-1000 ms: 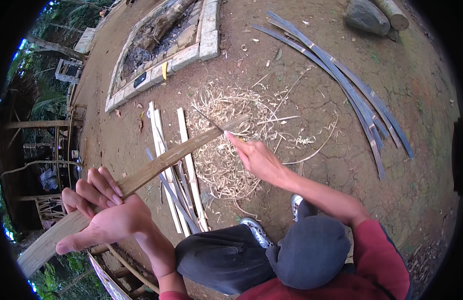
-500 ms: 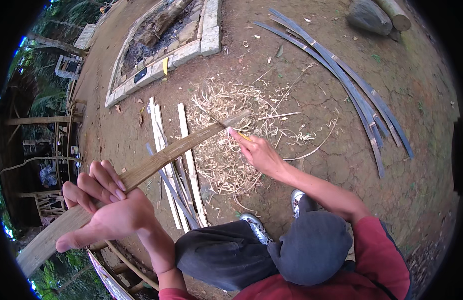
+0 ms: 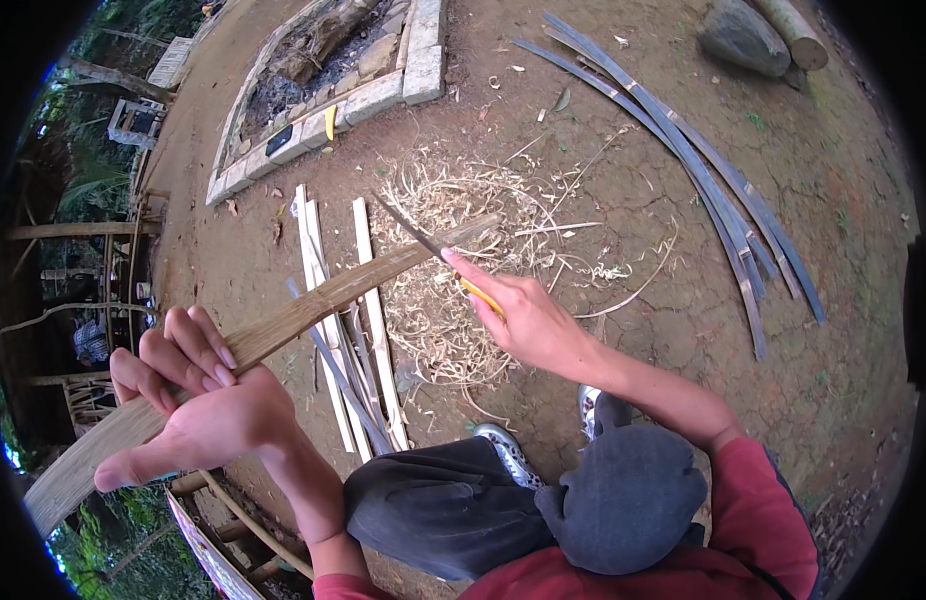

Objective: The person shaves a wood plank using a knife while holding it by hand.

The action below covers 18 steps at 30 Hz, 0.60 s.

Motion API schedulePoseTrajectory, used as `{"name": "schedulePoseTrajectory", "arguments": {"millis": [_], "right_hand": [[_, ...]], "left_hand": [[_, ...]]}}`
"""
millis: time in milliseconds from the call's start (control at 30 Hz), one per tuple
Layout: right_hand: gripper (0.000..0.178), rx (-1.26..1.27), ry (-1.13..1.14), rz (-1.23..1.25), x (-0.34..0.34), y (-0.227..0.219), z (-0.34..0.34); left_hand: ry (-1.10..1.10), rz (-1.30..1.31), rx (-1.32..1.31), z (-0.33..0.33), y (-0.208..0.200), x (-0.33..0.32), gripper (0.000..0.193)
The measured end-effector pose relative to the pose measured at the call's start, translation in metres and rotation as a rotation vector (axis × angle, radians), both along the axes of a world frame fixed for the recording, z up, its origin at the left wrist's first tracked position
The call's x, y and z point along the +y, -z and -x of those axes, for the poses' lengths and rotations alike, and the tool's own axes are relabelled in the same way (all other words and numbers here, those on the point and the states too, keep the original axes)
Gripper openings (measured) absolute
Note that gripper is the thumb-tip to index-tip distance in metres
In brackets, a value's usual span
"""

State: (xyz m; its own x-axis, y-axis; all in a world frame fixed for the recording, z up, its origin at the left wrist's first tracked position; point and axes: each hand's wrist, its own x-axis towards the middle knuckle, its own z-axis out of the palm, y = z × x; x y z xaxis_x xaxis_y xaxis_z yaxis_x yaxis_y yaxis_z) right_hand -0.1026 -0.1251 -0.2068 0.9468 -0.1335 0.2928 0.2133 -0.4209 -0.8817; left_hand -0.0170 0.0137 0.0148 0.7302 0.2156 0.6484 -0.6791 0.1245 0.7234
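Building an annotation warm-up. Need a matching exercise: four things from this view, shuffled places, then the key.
Things:
1. Long brown wooden strip
2. Yellow-handled knife with a dark blade
3. Pile of pale, curled wood shavings
4. Dark blue-grey curved strips

Places:
A. On the brown, cracked ground, picture's right
B. In the bare right hand
C. On the ground, near picture's middle
D. In the bare left hand

Pairs: 1-D; 2-B; 3-C; 4-A

The person wears a dark red T-shirt [image 3: 761,500] with short sleeves that leave the forearms bare, charcoal-grey trousers [image 3: 628,500] with a seam across the left thigh and rounded, slightly faded knees, and silvery, dark-patterned sneakers [image 3: 510,456]. The left hand [image 3: 211,400] and right hand [image 3: 536,318] are ungloved.
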Motion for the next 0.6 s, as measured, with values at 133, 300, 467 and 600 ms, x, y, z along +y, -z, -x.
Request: {"name": "schedulePoseTrajectory", "arguments": {"millis": [133,300,467,600], "right_hand": [[0.060,0.009,0.046,0.200,0.014,0.016,-0.006],[0.059,0.464,0.066,0.116,-0.042,0.132,-0.020],[0.060,0.352,0.110,-0.005,-0.039,0.017,0.003],[0.055,0.293,0.102,-0.079,-0.040,0.004,0.002]], "left_hand": [[-0.009,0.029,-0.027,0.005,-0.003,-0.007,0.078],[0.043,0.058,0.019,0.018,0.003,-0.021,0.078],[-0.144,-0.029,-0.008,0.004,-0.002,-0.008,0.078],[-0.160,-0.054,-0.025,0.002,0.000,-0.012,0.077]]}}
